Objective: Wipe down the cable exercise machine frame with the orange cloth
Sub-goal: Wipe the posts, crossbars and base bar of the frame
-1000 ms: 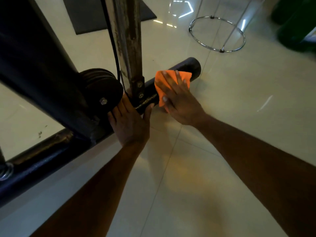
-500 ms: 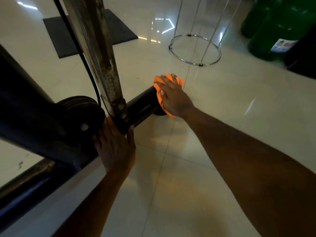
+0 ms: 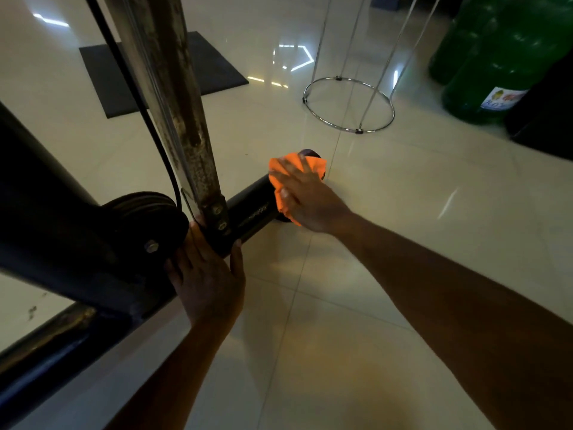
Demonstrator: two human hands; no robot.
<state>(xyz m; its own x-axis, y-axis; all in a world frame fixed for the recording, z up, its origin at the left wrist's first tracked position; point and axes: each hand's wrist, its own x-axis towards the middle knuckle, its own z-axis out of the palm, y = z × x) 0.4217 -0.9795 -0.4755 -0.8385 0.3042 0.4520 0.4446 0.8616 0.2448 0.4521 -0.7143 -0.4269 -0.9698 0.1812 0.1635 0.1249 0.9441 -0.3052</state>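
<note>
The black base tube (image 3: 251,209) of the cable machine runs along the floor from lower left to its capped end at centre. An orange cloth (image 3: 286,169) is draped over that end, and my right hand (image 3: 307,197) presses it down with spread fingers. My left hand (image 3: 207,274) rests flat on the tube at the joint where a rusty steel upright (image 3: 179,113) bolts on. A black pulley wheel (image 3: 145,218) sits just left of that joint, with a black cable (image 3: 139,97) running up beside the upright.
A thick black diagonal frame member (image 3: 40,193) crosses the left side. On the glossy tiled floor lie a dark mat (image 3: 167,72) at the back and a chrome wire ring stand (image 3: 348,103). Large green bottle-shaped objects (image 3: 496,57) stand at the far right.
My right hand slid the orange cloth along the tube to its far capped end. My left hand stayed at the joint. The view shifted and tilted up a little.
</note>
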